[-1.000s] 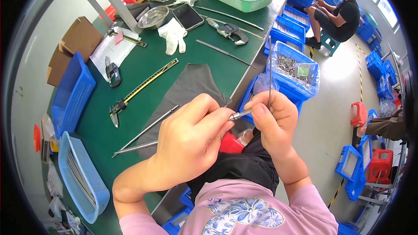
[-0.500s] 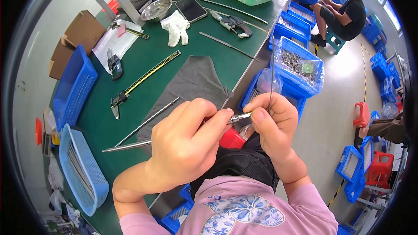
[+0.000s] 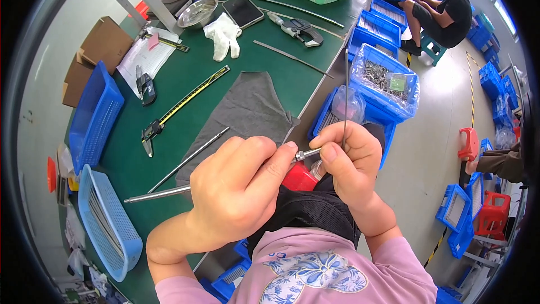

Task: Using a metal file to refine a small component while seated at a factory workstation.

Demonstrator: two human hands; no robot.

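My left hand [image 3: 233, 188] is closed around a shiny metal rod [image 3: 160, 193], whose far end sticks out to the left over the table. From between its thumb and forefinger, the rod's narrower stepped end [image 3: 306, 153] points right. My right hand [image 3: 353, 163] pinches at that tip with thumb and forefinger. A thin dark rod [image 3: 346, 93], too slim to name more exactly, stands nearly upright out of the right hand's fingers. Beyond my left hand, a second metal rod [image 3: 188, 160] lies partly across a grey cloth [image 3: 242, 107] on the green table [image 3: 169, 157].
A caliper [image 3: 185, 104], micrometer [image 3: 298, 29], white glove [image 3: 224, 36] and thin file-like tool [image 3: 292, 57] lie on the table. Blue baskets [image 3: 107, 219] line its left side. Right of the table are a blue bin of metal parts [image 3: 385, 81] and a seated person [image 3: 444, 14].
Both hands have shifted slightly left, and the metal rod's left end has dipped a little. The thin dark rod leans slightly differently. Both grips stay the same.
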